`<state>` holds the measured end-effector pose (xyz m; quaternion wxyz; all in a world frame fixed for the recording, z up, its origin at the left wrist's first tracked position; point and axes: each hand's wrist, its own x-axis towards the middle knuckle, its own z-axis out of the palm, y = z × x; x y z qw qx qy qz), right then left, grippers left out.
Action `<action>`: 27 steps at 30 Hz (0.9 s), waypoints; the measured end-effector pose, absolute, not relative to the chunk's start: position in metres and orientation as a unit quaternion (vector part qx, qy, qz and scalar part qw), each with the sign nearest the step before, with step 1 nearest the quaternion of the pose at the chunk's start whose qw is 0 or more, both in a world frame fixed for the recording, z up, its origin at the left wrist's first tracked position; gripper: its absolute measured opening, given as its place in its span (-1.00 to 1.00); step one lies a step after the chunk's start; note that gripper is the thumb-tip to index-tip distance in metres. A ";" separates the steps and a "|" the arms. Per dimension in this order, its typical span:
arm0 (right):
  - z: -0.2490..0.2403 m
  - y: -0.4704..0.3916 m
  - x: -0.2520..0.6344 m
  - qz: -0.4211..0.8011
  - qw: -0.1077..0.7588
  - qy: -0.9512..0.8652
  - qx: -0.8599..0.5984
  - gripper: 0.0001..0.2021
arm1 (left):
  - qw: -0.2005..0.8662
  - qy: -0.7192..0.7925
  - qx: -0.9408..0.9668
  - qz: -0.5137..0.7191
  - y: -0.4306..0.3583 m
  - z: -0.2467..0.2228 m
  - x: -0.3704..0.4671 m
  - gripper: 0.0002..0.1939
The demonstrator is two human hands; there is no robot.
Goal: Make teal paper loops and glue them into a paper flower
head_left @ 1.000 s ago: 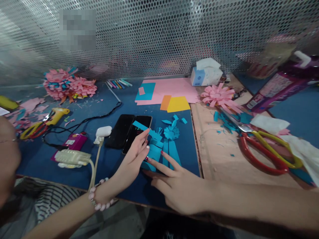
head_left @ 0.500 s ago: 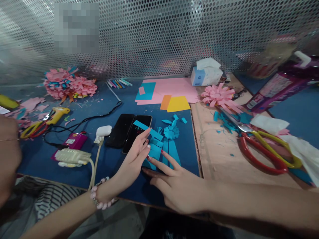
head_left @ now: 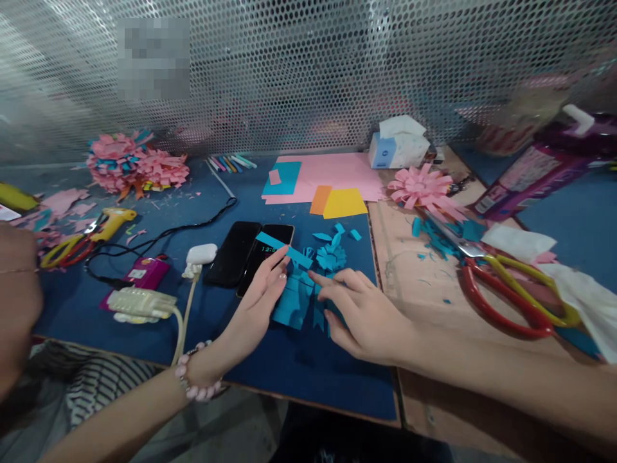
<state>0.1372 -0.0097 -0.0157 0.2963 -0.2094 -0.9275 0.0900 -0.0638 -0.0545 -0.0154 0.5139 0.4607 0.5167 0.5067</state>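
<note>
My left hand (head_left: 258,289), with a beaded bracelet at the wrist, lies with its fingers stretched out. Its fingertips rest at a narrow blue paper strip (head_left: 299,257) that reaches across a lit phone (head_left: 250,265). My right hand (head_left: 361,312) has its index finger extended near the strip's right end, the other fingers loosely bent and apart. Between both hands lie blue paper pieces (head_left: 292,302), some overlapping. Just beyond the right fingers sits a fringed blue paper flower (head_left: 331,256). I cannot tell whether the right fingertip presses the strip.
Large red-and-yellow scissors (head_left: 506,315) lie right, near a pink paper flower (head_left: 421,190) and a purple bottle (head_left: 535,167). Behind are a tissue box (head_left: 400,148) and pink sheets (head_left: 337,170). Cables, a power bank (head_left: 147,273) and smaller scissors (head_left: 72,252) lie left, beside another person's arm (head_left: 17,289).
My right hand has moved up and to the right, off the lower blue pieces, and its index finger now points at the strip's end. My left hand has barely moved.
</note>
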 end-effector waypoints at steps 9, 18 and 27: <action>-0.027 -0.005 0.128 0.109 0.248 -0.932 -0.242 -0.82 | 0.553 0.485 0.419 0.533 -0.051 -0.014 -0.064 -0.55; -0.028 -0.005 0.128 0.114 0.221 -0.938 -0.242 -0.82 | 0.560 0.485 0.411 0.532 -0.050 -0.011 -0.063 -0.54; -0.027 -0.005 0.130 0.125 0.241 -0.931 -0.246 -0.83 | 0.562 0.473 0.404 0.545 -0.051 -0.012 -0.062 -0.57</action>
